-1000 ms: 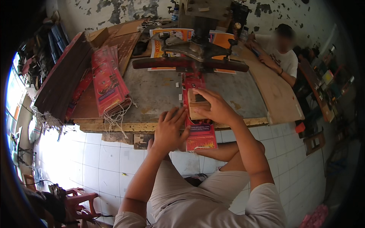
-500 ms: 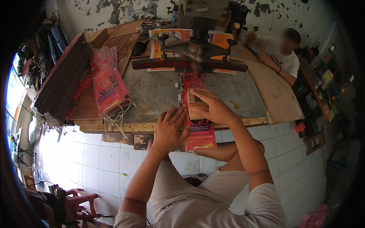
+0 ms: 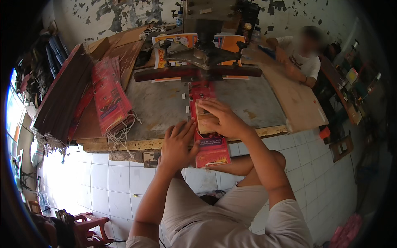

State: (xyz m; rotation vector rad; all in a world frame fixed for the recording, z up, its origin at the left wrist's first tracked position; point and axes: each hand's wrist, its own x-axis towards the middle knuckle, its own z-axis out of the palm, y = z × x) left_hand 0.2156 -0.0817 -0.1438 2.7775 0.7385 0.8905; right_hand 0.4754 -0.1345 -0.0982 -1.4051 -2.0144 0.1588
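A long red printed piece, paper or card, lies on the grey-topped worktable. Its near end sticks out past the table's front edge, and its far end runs beneath the dark red crossbar of a metal press. On top of it sits a small wooden block with a recess. My right hand grips this block, fingers over its top and thumb on the near side. Just left of it, my left hand lies with fingers spread, fingertips at the red piece's left edge.
Left of the press lie red printed pieces with white strings and a tall dark stack. A brown cardboard sheet covers the table's right side. Another person sits at the back right. A red plastic stool stands lower left.
The whole view has shifted slightly, so the table and press appear further left. Both hands keep their places on the red piece and the wooden block.
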